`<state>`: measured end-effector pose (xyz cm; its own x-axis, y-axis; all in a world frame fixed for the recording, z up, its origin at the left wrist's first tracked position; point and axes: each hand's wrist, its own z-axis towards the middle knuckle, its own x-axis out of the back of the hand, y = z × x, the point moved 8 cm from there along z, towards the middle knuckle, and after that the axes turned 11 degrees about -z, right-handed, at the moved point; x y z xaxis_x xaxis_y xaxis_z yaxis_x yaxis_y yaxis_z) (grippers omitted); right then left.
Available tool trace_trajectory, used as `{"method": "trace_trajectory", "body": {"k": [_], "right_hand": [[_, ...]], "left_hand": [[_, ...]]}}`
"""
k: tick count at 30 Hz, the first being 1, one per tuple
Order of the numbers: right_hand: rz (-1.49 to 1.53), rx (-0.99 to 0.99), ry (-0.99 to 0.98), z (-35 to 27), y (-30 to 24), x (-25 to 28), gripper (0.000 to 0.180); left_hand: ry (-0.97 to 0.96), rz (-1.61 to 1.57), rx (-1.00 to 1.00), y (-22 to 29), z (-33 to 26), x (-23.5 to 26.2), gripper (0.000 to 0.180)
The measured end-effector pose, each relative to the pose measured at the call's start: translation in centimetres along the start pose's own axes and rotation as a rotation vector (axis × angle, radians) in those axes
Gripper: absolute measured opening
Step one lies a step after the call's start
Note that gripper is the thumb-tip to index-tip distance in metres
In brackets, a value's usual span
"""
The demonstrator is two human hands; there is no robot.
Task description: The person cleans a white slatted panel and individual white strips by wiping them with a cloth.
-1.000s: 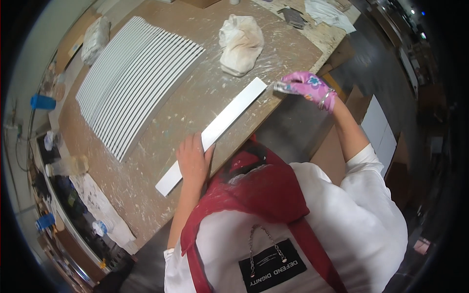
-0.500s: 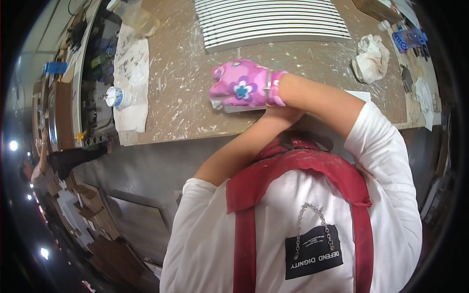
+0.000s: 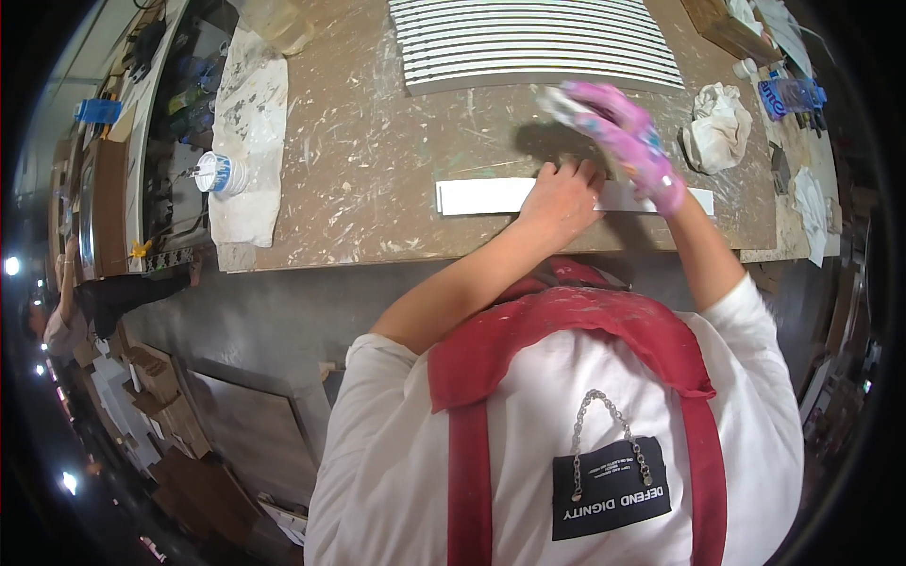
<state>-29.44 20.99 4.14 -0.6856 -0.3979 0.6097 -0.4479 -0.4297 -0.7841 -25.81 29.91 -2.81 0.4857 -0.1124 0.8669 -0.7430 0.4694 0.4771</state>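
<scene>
A paint-flecked brown workbench [image 3: 377, 170] fills the far half of the view, rough and scuffed. At its far edge lies a stack of white ribbed slats [image 3: 538, 42], cut off by the rim. Near the bench's near edge lies a long flat white strip [image 3: 481, 196], smooth and matte. The bare left hand [image 3: 559, 196] presses on its middle, fingers spread flat, hiding part of it. The right hand [image 3: 628, 141], in a pink patterned glove, hovers just beyond the strip; its grip is blurred and I cannot tell it. A crumpled white rag [image 3: 717, 127] sits to the right.
</scene>
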Motion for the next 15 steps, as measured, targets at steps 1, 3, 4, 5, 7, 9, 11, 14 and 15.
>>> {"method": "trace_trajectory", "body": {"k": [1, 3, 4, 5, 7, 9, 11, 14, 15], "right_hand": [[0.145, -0.139, 0.081, -2.5, 2.6, 1.5, 0.044], [0.28, -0.365, 0.32, -7.6, 9.3, 3.9, 0.042], [0.237, -0.443, 0.465, -10.5, 13.2, 5.3, 0.04], [0.246, -0.449, 0.532, -11.7, 14.7, 7.1, 0.039], [0.252, -0.456, 0.605, -12.2, 15.9, 8.9, 0.037], [0.243, -0.412, 0.627, -11.6, 15.1, 9.6, 0.034], [0.229, -0.39, 0.562, -10.5, 14.6, 8.6, 0.034], [0.262, -0.301, 0.441, -9.3, 15.9, 9.2, 0.038], [0.229, -0.336, 0.511, -9.6, 17.5, 11.0, 0.038]], "left_hand": [[-0.004, -0.047, 0.009, 0.0, 0.0, 0.1, 0.056], [-0.055, -0.081, 0.029, -0.2, 0.0, 0.1, 0.053], [-0.061, -0.08, 0.015, 0.0, 0.0, 0.2, 0.053], [-0.04, -0.099, 0.001, 0.0, -0.1, 0.5, 0.053], [-0.032, -0.106, -0.014, -0.2, -0.4, 0.8, 0.053], [-0.054, -0.109, 0.02, -0.8, -0.7, 1.0, 0.052], [-0.065, -0.096, 0.015, -0.7, -0.7, 1.1, 0.053], [-0.102, -0.102, 0.009, -0.2, -0.1, 1.4, 0.053], [-0.129, -0.113, 0.026, -0.1, 0.1, 1.4, 0.052]]}}
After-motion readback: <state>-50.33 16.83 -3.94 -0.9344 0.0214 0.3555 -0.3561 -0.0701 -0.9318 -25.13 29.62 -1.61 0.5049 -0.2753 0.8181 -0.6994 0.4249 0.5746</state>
